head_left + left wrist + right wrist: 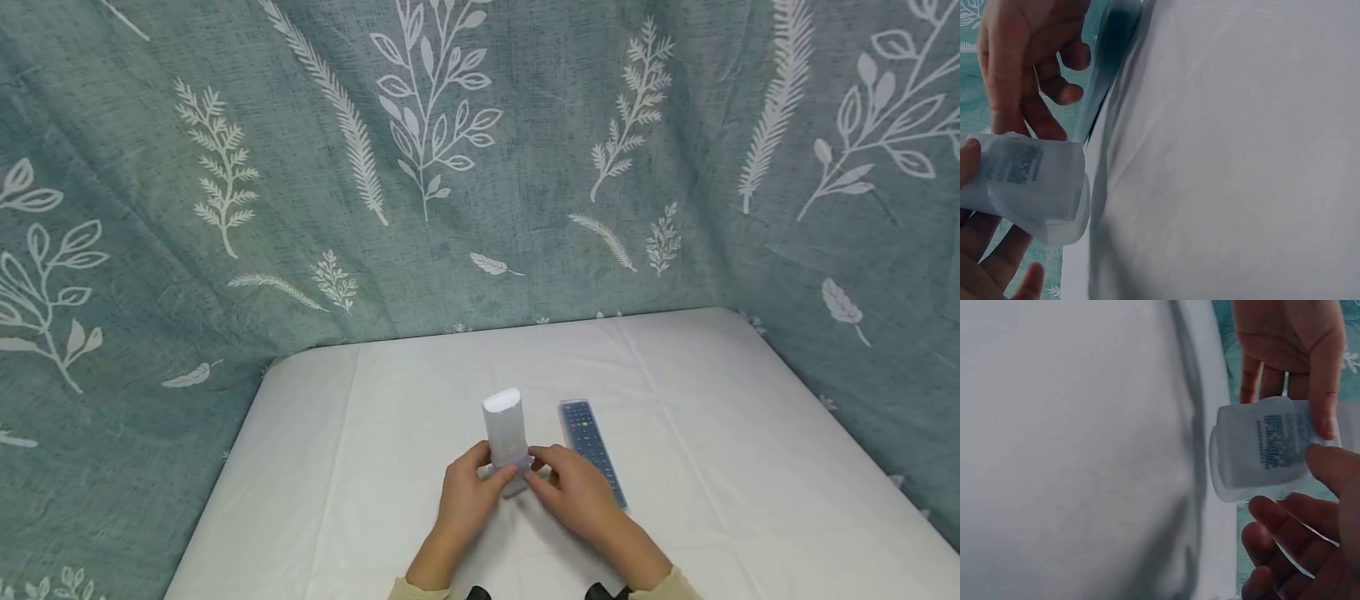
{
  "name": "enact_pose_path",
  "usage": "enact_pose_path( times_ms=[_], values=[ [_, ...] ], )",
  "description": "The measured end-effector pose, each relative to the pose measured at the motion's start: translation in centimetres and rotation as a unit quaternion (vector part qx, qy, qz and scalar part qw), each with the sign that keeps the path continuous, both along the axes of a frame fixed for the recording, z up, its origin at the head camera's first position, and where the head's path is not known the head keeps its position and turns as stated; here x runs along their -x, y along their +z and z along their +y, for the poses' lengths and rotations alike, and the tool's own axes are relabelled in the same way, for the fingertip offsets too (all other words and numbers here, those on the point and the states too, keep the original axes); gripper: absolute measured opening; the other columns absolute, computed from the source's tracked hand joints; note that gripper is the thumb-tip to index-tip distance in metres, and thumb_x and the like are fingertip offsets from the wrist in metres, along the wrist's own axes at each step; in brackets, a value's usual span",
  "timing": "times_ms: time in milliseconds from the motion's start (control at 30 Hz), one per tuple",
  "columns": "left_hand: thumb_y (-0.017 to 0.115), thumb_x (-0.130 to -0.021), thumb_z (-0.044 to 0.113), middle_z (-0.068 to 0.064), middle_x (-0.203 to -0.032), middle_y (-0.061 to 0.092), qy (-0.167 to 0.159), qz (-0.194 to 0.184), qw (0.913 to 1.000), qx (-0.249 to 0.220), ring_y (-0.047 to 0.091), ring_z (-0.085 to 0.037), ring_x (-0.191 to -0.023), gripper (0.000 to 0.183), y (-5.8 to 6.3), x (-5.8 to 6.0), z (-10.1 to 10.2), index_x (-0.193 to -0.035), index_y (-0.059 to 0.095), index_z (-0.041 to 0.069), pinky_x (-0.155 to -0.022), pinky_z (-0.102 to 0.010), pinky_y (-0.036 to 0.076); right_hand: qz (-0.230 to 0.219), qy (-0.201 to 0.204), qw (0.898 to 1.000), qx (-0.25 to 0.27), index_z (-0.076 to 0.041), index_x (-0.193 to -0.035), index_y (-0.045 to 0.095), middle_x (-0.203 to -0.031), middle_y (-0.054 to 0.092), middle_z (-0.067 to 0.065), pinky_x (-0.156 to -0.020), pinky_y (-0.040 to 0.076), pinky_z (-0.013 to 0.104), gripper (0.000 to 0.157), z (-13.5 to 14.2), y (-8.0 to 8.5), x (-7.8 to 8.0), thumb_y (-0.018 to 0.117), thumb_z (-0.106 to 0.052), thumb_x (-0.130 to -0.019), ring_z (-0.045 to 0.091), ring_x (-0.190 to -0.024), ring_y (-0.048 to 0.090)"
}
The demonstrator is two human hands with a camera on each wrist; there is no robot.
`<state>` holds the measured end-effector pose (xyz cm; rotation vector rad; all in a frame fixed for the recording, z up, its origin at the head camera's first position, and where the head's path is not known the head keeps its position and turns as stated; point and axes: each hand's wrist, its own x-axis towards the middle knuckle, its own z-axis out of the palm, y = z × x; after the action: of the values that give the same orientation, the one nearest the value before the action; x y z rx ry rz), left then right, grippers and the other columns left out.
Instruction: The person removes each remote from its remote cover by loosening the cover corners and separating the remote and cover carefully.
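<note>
A white remote control (506, 429) stands nearly upright above the white table, its lower end inside a translucent sleeve (516, 482). My left hand (467, 500) grips it from the left, thumb across the face turned toward me and fingers behind. On the right side, my right hand (576, 492) pinches the sleeved lower part between thumb and index finger. In the left wrist view, printed text shows on the remote's lower part through the sleeve (1063, 231). The right wrist view shows the same label, with both thumbs close together on the sleeved remote (1241, 447).
A dark blue remote control (588, 437) with several buttons lies on the table beyond my right hand, partly hidden by it. White cloth covers the table (397, 433). A green leaf-patterned curtain (525, 167) hangs behind and along both sides.
</note>
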<state>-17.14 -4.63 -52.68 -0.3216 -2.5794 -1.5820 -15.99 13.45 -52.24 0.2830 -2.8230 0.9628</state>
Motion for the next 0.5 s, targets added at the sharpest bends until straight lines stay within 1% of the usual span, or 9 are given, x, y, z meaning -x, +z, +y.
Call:
enact_pose_path(
  times_ms=[67,133,200,267,333,400,500],
  values=[
    [0.078,-0.086,0.028,-0.004,-0.115,0.075,0.010,0.012,0.9999,-0.008,0.070,-0.024,-0.109,0.033,0.4,0.0,-0.1,-0.115,0.071,0.013,-0.098,-0.052,0.053,-0.003,0.003,0.999,0.039,-0.019,-0.124,0.068,-0.100,0.071,-0.008,-0.060,0.041,0.019,0.036,0.2,0.8,0.0,0.074,-0.028,-0.090,-0.002,-0.069,0.050],
    [0.079,-0.085,0.025,-0.002,-0.111,0.076,0.021,0.034,0.9992,-0.006,0.071,-0.021,-0.104,0.030,0.8,0.0,-0.2,-0.112,0.072,0.014,-0.094,-0.049,0.055,-0.003,0.001,0.997,0.075,-0.019,-0.128,0.065,-0.101,0.071,-0.006,-0.062,0.044,0.019,0.041,0.3,1.7,-0.1,0.075,-0.028,-0.090,0.000,-0.072,0.054],
    [0.081,-0.083,0.022,0.001,-0.109,0.077,0.034,0.069,0.9970,0.012,0.071,-0.017,-0.101,0.029,1.1,0.0,-0.2,-0.111,0.073,0.015,-0.090,-0.045,0.056,-0.003,-0.001,0.994,0.105,-0.018,-0.132,0.062,-0.102,0.071,-0.004,-0.063,0.046,0.020,0.046,0.4,2.6,-0.2,0.075,-0.029,-0.090,0.002,-0.075,0.057],
    [0.082,-0.081,0.018,0.003,-0.106,0.077,0.049,0.109,0.9921,0.038,0.070,-0.015,-0.096,0.028,1.3,0.0,-0.3,-0.108,0.075,0.017,-0.086,-0.042,0.057,0.003,-0.003,0.991,0.133,-0.017,-0.135,0.059,-0.101,0.071,-0.003,-0.062,0.047,0.021,0.049,0.4,3.5,-0.3,0.074,-0.031,-0.090,0.004,-0.075,0.059],
    [0.084,-0.079,0.017,0.006,-0.103,0.076,0.067,0.153,0.9832,0.074,0.069,-0.013,-0.094,0.029,1.5,0.0,-0.4,-0.107,0.076,0.020,-0.083,-0.038,0.057,0.011,0.000,0.987,0.161,-0.017,-0.139,0.055,-0.099,0.071,-0.001,-0.059,0.047,0.021,0.052,0.4,4.3,-0.5,0.073,-0.032,-0.092,0.005,-0.071,0.059],
    [0.085,-0.077,0.016,0.007,-0.101,0.075,0.088,0.192,0.9719,0.105,0.067,-0.014,-0.093,0.031,1.6,0.0,-0.4,-0.106,0.076,0.021,-0.080,-0.036,0.057,0.017,0.005,0.982,0.188,-0.018,-0.142,0.051,-0.097,0.071,0.001,-0.057,0.048,0.022,0.054,0.4,5.0,-0.6,0.071,-0.031,-0.093,0.005,-0.067,0.059],
    [0.088,-0.073,0.016,0.006,-0.099,0.072,0.120,0.228,0.9567,0.135,0.064,-0.015,-0.093,0.034,1.8,0.0,-0.5,-0.105,0.077,0.022,-0.075,-0.034,0.058,0.013,0.007,0.974,0.228,-0.021,-0.145,0.046,-0.091,0.070,0.003,-0.055,0.049,0.024,0.055,0.4,5.7,-0.7,0.068,-0.029,-0.096,0.007,-0.059,0.057]
  ],
)
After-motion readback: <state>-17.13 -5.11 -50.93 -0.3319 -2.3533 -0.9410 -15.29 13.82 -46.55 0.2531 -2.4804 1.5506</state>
